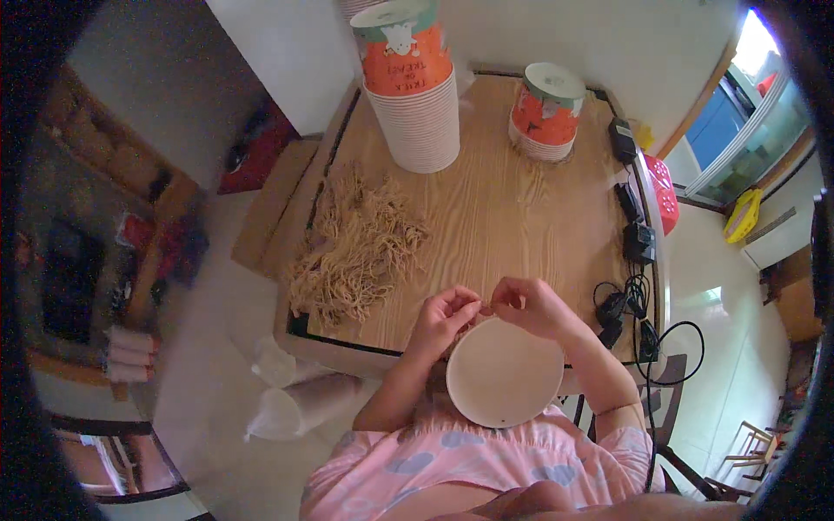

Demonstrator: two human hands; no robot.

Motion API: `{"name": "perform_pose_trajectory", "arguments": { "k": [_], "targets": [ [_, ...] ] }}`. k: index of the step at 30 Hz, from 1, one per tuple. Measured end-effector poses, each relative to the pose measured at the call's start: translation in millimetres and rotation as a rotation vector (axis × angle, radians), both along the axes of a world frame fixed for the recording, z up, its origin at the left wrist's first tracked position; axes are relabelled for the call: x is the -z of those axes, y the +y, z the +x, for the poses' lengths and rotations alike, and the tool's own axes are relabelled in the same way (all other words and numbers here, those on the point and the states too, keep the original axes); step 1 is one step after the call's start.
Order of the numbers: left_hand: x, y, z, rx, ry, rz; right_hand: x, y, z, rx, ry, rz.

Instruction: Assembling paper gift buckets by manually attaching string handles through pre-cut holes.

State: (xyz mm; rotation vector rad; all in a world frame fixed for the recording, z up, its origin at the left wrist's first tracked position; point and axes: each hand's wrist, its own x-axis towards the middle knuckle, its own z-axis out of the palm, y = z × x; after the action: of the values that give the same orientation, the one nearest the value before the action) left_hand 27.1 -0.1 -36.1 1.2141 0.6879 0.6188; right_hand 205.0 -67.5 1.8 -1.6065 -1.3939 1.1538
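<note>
White bucket [506,372]; axis upward, seen end-on

We take this for a home, probably a living or dining room. We see a pale, glossy floor [217,347], plain white walls [556,35], a glass panel [756,156] beside a wood-framed opening, and a small wooden chair [752,447] at the right. At the left we make out blurred wooden furniture [165,252]. The wood-grain desk [495,234] looks domestic too, though its stacked paper tubs [415,130] and heap of brown twine [365,247] give our room a touch of the craft workshop.
</note>
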Motion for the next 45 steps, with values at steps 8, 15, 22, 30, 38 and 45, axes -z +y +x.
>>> {"name": "perform_pose_trajectory", "arguments": {
  "k": [8, 15, 22, 30, 38, 45],
  "targets": [
    [-4, -1, 1, 0.002, -0.013, 0.019, -1, -1, 3, -0.018, 0.012, 0.004],
    [4, -1, 3, 0.005, -0.037, 0.004, 0, 1, 4, -0.020, -0.005, -0.014],
    [6, 0, 2, 0.002, -0.022, -0.063, -1, 2, 1, -0.010, -0.052, 0.131],
    [11, 0, 5, -0.056, 0.091, 0.206, 9, 8, 4, 0.009, -0.064, 0.098],
    [20, 5, 7, -0.123, 0.103, 0.288, 13, 13, 3, -0.011, -0.017, 0.086],
    [14, 7, 4, -0.093, 0.109, 0.245, -6, 10, -8, 0.044, -0.203, 0.129]
  ]
}}
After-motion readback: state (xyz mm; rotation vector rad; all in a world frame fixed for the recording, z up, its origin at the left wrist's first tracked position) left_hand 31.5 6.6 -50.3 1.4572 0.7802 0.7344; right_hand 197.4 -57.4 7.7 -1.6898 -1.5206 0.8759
